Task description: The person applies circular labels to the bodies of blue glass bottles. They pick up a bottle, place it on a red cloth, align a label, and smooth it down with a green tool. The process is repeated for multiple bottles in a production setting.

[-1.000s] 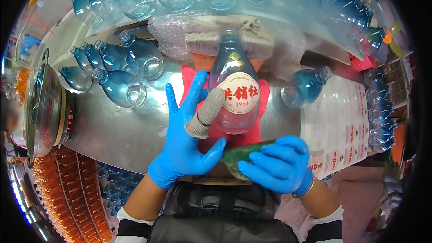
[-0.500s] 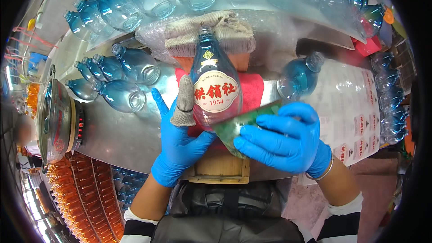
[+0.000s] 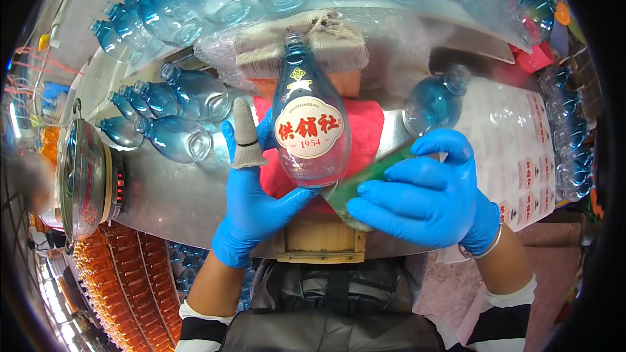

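Leftward, a round, shiny pot point(image 3: 85, 179) is sitting on a base point(image 3: 117, 186) with small red lights, and glossy, translucent orange pieces point(image 3: 124, 280) are filling ridged rows below it. Next, a cluster of smooth, rounded blue bottles point(image 3: 179, 137) is lying on the brushed-metal tabletop point(image 3: 195, 189). The left hand point(image 3: 254, 199), in a thin, slightly wrinkled blue glove, is spreading its fingers at the side of a teardrop-shaped bottle point(image 3: 310, 169), its thumb reaching under the base; a ribbed grey knit sleeve point(image 3: 245, 133) is covering one upright finger. That clear-to-blue bottle is lying at the centre over a soft red cloth point(image 3: 365, 127), its neck resting on a folded, nubbly knit cloth point(image 3: 339, 45), and is showing a scalloped cream label point(image 3: 308, 143) with red lettering. Nearer the person, a grained wooden block point(image 3: 319, 241) is jutting from the tabletop's edge. Just right of the bottle's base, the right hand point(image 3: 424, 189), also gloved and well apart from the left, is gripping a flat, green, sharp-cornered plate point(image 3: 355, 192) between thumb and fingers. Beyond it, another blue bottle point(image 3: 433, 104) is standing beside a smooth white sheet point(image 3: 508, 137) of printed labels, and more glassy bottles point(image 3: 570, 146) are lining the far right.
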Demonstrator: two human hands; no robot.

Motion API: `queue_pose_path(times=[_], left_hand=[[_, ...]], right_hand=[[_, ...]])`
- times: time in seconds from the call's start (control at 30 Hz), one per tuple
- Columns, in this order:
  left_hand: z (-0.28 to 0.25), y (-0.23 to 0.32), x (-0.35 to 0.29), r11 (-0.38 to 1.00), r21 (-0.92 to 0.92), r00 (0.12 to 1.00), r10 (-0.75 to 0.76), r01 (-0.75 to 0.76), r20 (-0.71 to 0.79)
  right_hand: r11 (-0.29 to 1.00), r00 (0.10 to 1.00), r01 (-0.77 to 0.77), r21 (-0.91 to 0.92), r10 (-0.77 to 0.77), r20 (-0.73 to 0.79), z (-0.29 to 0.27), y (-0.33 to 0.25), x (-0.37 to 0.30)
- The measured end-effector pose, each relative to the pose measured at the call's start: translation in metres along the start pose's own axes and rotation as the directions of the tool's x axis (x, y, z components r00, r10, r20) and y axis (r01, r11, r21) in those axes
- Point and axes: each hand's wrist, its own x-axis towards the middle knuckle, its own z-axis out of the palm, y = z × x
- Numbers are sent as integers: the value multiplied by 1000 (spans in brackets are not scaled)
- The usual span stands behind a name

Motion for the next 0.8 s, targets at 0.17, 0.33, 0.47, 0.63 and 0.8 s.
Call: queue_pose_path(times=[0.17,0.33,0.47,0.63,0.8], left_hand=[[-2,17,0,969,-167,983,-182,184,27],[3,28,5,892,-352,956,-292,283,30],[-6,32,7,907,-250,940,-316,340,133],[-6,19,-1,880,-385,960,-244,280,140],[-3,11,5,759,-577,951,-279,301,131]], right_hand=[[459,665,-595,660,742,84,25,-1,-18],[-284,310,-531,798,812,494,38,-6,-13],[-179,351,-649,740,792,499,46,-12,10],[-204,359,-618,759,785,504,55,-13,10],[-161,379,-664,731,770,514,60,-12,6]])
